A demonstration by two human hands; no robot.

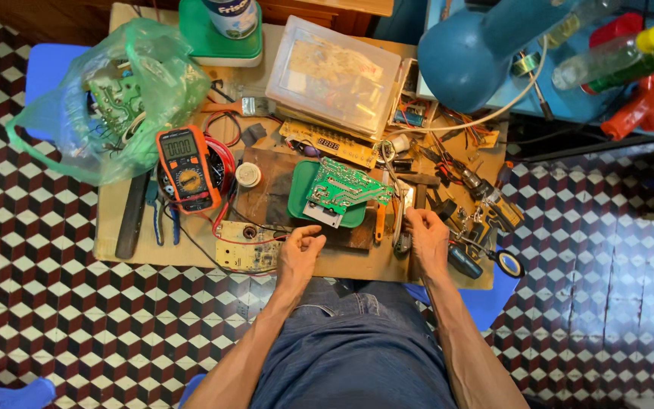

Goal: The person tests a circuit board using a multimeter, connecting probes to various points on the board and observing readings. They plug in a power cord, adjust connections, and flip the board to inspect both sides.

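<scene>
A green circuit board [346,185] lies tilted on a small green tray [300,198] in the middle of a low wooden work board [126,242]. My left hand [299,254] hovers at the near edge just below the tray, fingers loosely curled, holding nothing I can see. My right hand [427,236] rests to the right of the tray, fingertips touching small tools beside an orange-handled tool [381,221]. Whether it grips one of them is unclear. A beige circuit board [247,246] with red wires lies left of my left hand.
An orange multimeter [183,167] with red leads sits at the left, next to a green plastic bag [115,95] of boards. A clear plastic box [334,76], a blue desk lamp [467,53], pliers, screwdrivers and a tape roll [509,263] crowd the back and right. Patterned floor tiles surround the board.
</scene>
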